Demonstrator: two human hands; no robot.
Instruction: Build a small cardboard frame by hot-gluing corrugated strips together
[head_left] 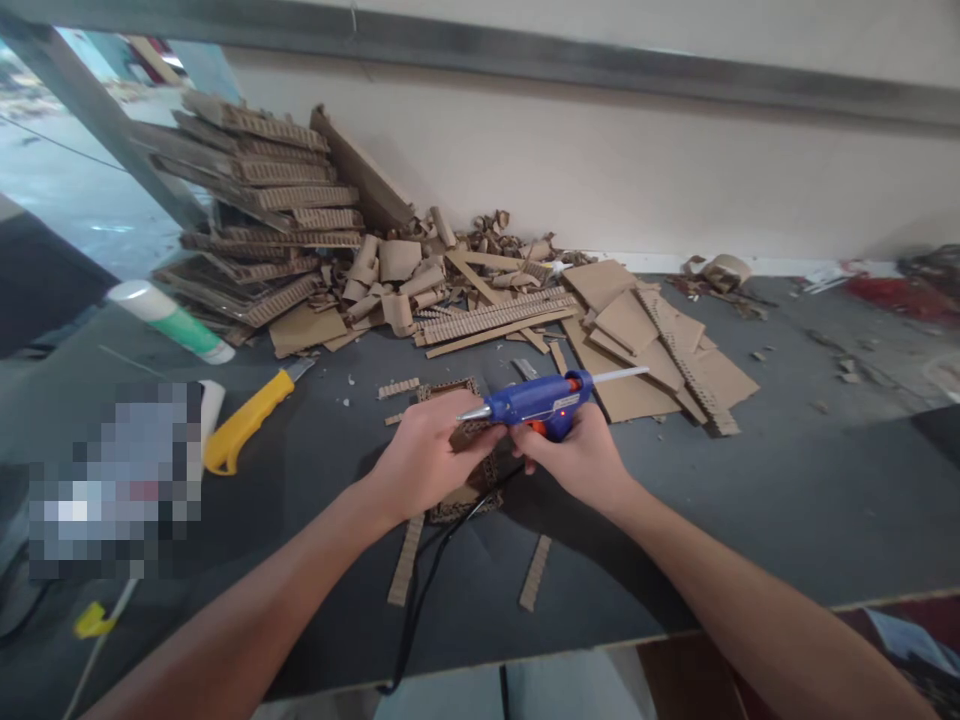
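Note:
My right hand grips a blue hot glue gun by its handle, fingers near the orange trigger. A white glue stick sticks out of its back, and the metal nozzle points left. Beside the nozzle, my left hand is closed with thumb and fingers together; what it holds, if anything, is hidden. Under both hands lies a small cardboard frame with corrugated edges, partly covered. Loose corrugated strips lie around it, one of them nearer the table's front edge.
A yellow utility knife, a white-green tube and a blurred-out device lie at left. Stacked cardboard pieces and scraps fill the back. Flat sheets lie behind the gun. A black cable runs off the front edge.

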